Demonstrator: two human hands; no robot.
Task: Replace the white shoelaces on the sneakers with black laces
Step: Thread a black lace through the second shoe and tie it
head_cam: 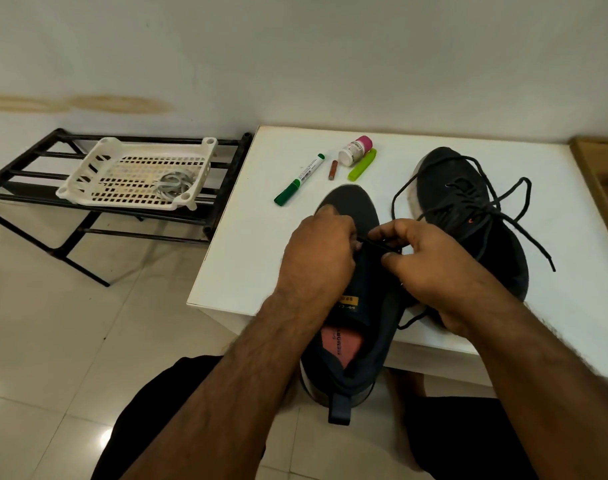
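Two dark grey knit sneakers sit on the smooth white worktop (555, 216). The near dark grey sneaker (351, 209), heel hanging off the edge at 6 o'clock, shows a pink insole. Both grips hold one thin black lace (377, 244) stretched across its tongue: the left hand (318, 251) curls around one end, the right hand (430, 268) pinches the other. At 2 o'clock lies the far dark grey sneaker (468, 216), laced in black with loose ends. At 12 o'clock: one green marker (299, 180), one white bottle (354, 151). At 10 o'clock, one perforated white plastic basket (88, 168) holds coiled white laces (172, 188).
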